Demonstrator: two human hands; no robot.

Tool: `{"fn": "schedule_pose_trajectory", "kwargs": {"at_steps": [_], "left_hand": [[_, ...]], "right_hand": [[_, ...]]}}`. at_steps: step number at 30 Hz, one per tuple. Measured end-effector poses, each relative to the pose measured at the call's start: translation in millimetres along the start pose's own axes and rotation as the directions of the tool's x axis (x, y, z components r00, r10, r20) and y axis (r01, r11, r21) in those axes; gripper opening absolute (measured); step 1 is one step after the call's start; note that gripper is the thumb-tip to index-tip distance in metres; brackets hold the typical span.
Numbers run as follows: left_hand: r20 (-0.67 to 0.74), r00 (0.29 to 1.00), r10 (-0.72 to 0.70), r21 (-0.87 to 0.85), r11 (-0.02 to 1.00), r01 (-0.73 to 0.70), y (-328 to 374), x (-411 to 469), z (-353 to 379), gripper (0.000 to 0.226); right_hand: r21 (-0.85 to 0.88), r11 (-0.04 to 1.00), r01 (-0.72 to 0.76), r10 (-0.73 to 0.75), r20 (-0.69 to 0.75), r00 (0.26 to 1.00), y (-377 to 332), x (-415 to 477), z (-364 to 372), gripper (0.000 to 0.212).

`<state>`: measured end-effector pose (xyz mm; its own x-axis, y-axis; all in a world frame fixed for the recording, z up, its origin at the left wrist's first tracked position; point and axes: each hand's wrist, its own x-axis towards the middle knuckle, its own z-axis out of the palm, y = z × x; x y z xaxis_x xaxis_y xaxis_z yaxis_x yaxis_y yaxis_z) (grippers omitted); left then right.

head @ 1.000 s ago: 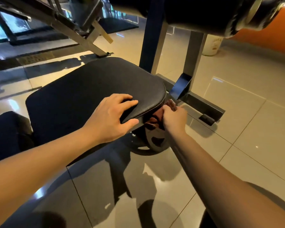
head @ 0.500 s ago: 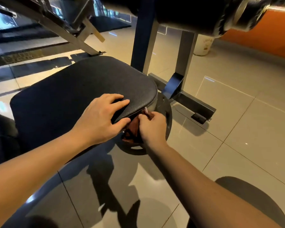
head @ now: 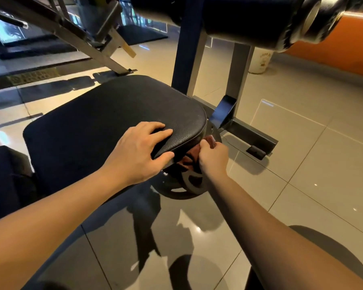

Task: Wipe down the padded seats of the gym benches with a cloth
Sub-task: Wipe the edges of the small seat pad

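Much of the view is filled by the glossy tiled floor [head: 302,164], where no task work is called for. One padded seat [head: 113,122], black and wide, is spread from the centre toward 9 o'clock. Its top is seen as evenly dark and matte, so it cannot be told from the surface whether it is already wiped. A roller pad [head: 239,17] is mounted overhead at 12 to 1 o'clock, and a second dark pad [head: 6,176] is cut off by the frame edge at 9 o'clock; neither is touched by anything. A weight plate [head: 184,181] is seen on edge below the seat's corner, at its 4 o'clock.

The left hand [head: 138,151] is laid on that near corner, its fingers [head: 155,127] spread over the top and the thumb set against the side rim, so the corner is held steady. The right hand [head: 213,158], at 3 o'clock of the left, is closed into a fist and curled tight round the cloth [head: 192,155]. The reddish-brown cloth is bunched and pressed against the seat's side rim just below the piping, between seat and plate.

The step in hand is judged to be the edge of this seat, more likely a finishing pass than a start. The task is judged partly done at best: the rest of the rim is left, and the other pads and benches are not yet reached.
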<state>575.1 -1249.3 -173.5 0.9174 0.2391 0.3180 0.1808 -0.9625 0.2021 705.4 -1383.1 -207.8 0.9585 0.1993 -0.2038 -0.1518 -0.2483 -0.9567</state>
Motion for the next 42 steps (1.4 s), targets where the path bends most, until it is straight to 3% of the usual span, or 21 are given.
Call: {"fn": "schedule_pose_trajectory", "kwargs": {"at_steps": [3,9,11,13,15,18,22,26,31,37,39,42], "left_hand": [[-0.021,1.000,0.003,0.013,1.000,-0.002,-1.1,0.7,1.1,0.069],[-0.008,1.000,0.002,0.014,1.000,-0.002,-0.2,-0.7,1.0,0.069],[-0.015,1.000,0.002,0.011,1.000,-0.002,-2.0,0.0,0.9,0.069],[-0.019,1.000,0.017,0.006,1.000,-0.017,-2.3,-1.6,0.0,0.068],[-0.014,1.000,0.011,-0.010,1.000,-0.012,-3.3,-2.3,-0.2,0.065],[-0.014,1.000,0.008,-0.015,1.000,-0.008,-4.0,-2.7,-0.9,0.067],[-0.009,1.000,0.001,-0.041,0.999,-0.001,-1.9,-1.1,-2.1,0.069],[-0.003,1.000,-0.003,-0.054,0.999,0.002,-0.8,0.3,-3.0,0.069],[0.001,1.000,-0.015,-0.067,0.998,0.015,-1.3,0.7,-4.7,0.067],[0.032,0.997,-0.063,-0.228,0.971,0.069,-1.6,-0.7,-13.6,0.051],[0.081,0.994,-0.067,-0.281,0.956,0.087,-4.5,-2.9,-22.8,0.045],[0.126,0.989,-0.075,-0.184,0.978,0.098,-11.3,-10.7,-34.9,0.048]], "right_hand": [[-0.049,0.995,0.086,-0.081,0.104,0.991,5.4,-16.2,4.9,0.017],[-0.037,0.998,0.060,-0.057,0.060,0.997,6.6,-19.7,6.3,0.015],[-0.051,0.998,0.027,-0.023,0.067,0.998,7.3,-15.1,5.1,0.020],[-0.011,0.994,-0.112,0.111,-0.026,0.993,5.9,0.4,0.2,0.023],[0.072,0.977,-0.201,0.203,-0.016,0.979,5.4,17.4,-3.2,0.026],[0.112,0.985,-0.133,0.137,-0.030,0.990,-2.6,22.4,-5.1,0.018],[0.192,0.981,0.015,0.017,-0.165,0.986,-18.7,26.9,-16.9,0.015],[0.179,0.983,0.038,-0.013,-0.136,0.991,-13.5,7.2,-8.6,0.005],[0.212,0.975,0.058,-0.031,-0.128,0.991,-9.9,-19.3,-8.2,0.013],[0.228,0.954,-0.194,0.178,0.092,0.980,-19.1,-47.4,-29.7,0.002],[0.234,0.951,-0.204,0.212,-0.012,0.977,-25.7,-41.0,-38.9,0.007],[0.260,0.957,-0.130,0.158,-0.089,0.984,-36.7,-42.1,-30.8,0.018]]}}
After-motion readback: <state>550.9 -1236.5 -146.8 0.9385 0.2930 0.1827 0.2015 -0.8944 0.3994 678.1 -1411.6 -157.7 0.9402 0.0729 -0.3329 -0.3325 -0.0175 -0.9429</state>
